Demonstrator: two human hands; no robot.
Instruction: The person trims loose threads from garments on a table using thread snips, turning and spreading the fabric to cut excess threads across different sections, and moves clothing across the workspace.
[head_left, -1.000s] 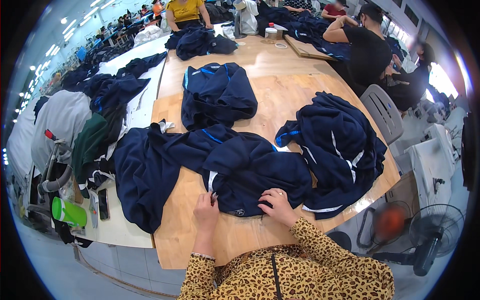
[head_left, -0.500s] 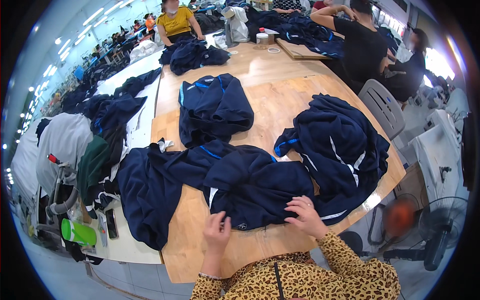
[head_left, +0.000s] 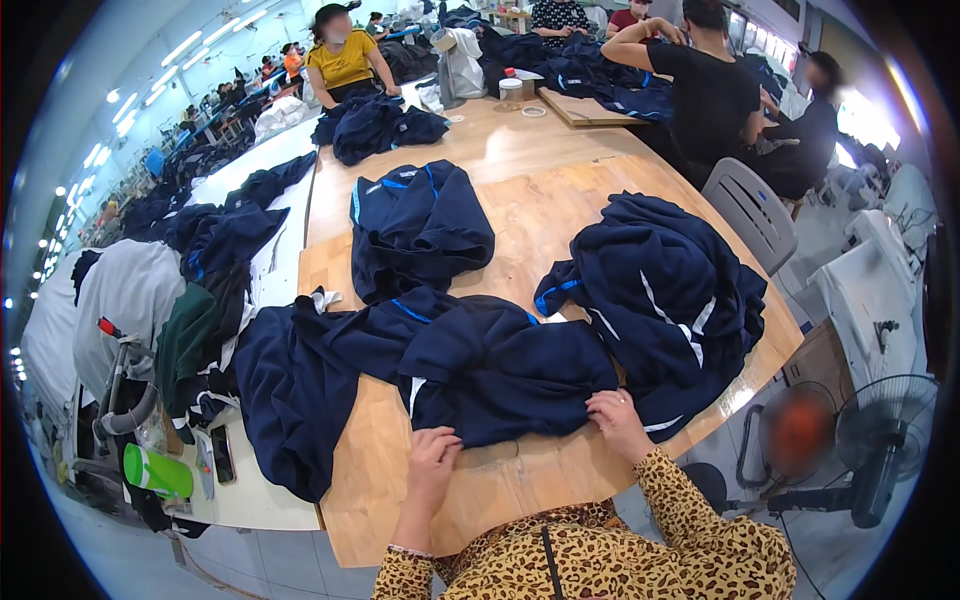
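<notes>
A navy top (head_left: 510, 375) with blue piping and a white side strip lies spread at the front of the wooden table, one sleeve stretched out to the left. My left hand (head_left: 432, 460) has its fingers closed on the near left corner of the hem. At the near right corner, my right hand (head_left: 620, 425) pinches the same edge between thumb and fingers. My fingertips partly hide the cloth at both corners. Beside my right hand is a bunched navy garment (head_left: 670, 290) with white strips. A folded navy top (head_left: 422, 225) lies just beyond.
More navy cloth (head_left: 295, 400) hangs over the table's left side. A phone (head_left: 222, 453) and a green cup (head_left: 158, 470) stand at the left. At the right are a grey chair (head_left: 750, 215) and a fan (head_left: 885, 450). A co-worker in yellow (head_left: 343, 65) is across the table.
My right hand has come down to the hem's right corner and closed on it. My left fingers have closed on the left corner. A small emblem near the hem no longer shows.
</notes>
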